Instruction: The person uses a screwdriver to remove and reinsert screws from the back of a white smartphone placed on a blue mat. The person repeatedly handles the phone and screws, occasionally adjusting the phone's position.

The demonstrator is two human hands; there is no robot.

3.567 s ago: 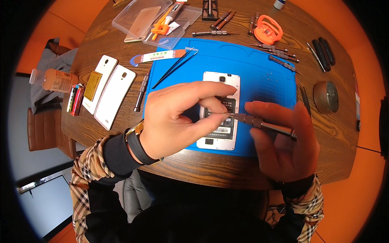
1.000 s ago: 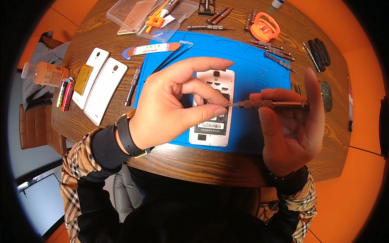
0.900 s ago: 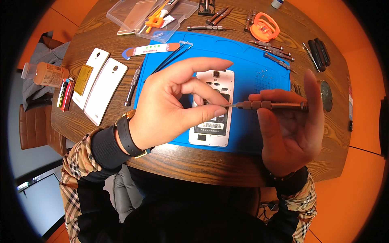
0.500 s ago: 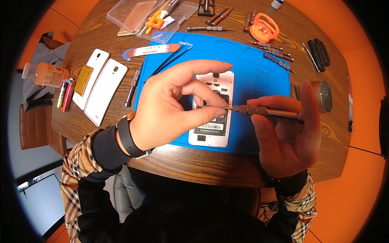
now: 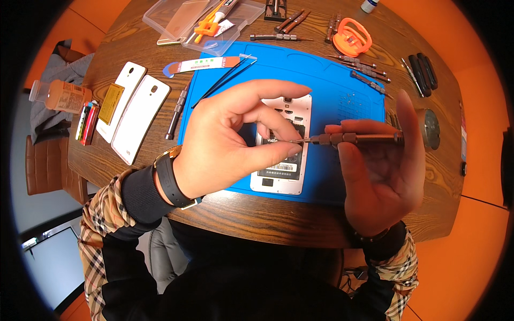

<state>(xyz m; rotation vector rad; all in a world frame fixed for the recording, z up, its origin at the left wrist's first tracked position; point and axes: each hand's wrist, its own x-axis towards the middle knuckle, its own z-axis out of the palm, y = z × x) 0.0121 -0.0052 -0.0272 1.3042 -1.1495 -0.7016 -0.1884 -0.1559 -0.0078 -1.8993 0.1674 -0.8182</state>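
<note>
Above an opened phone [image 5: 292, 185], my left hand [image 5: 214, 136] pinches thumb and finger together at the tip of a brown precision screwdriver [image 5: 348, 139]. Whatever small thing may be between those fingertips is too tiny to make out. My right hand [image 5: 383, 179] holds the screwdriver's handle between thumb and fingers, level, with its bit pointing left. The phone lies back side up, without its cover, on a blue work mat [image 5: 316, 80]. Its dark battery [image 5: 281, 167] shows, and my left hand hides part of the frame.
Tweezers [image 5: 225, 80] lie on the mat's left, with small screws [image 5: 349, 101] on its right. White phone covers [image 5: 140, 117], a clear plastic box [image 5: 230, 40], more screwdrivers [image 5: 369, 83], an orange suction cup [image 5: 350, 40] and a round tin [image 5: 428, 128] surround it.
The screwdriver's bit has drawn slightly to the right, away from the left fingertips, so more of it shows. My left hand keeps its pinch. The whole view has shifted slightly.
</note>
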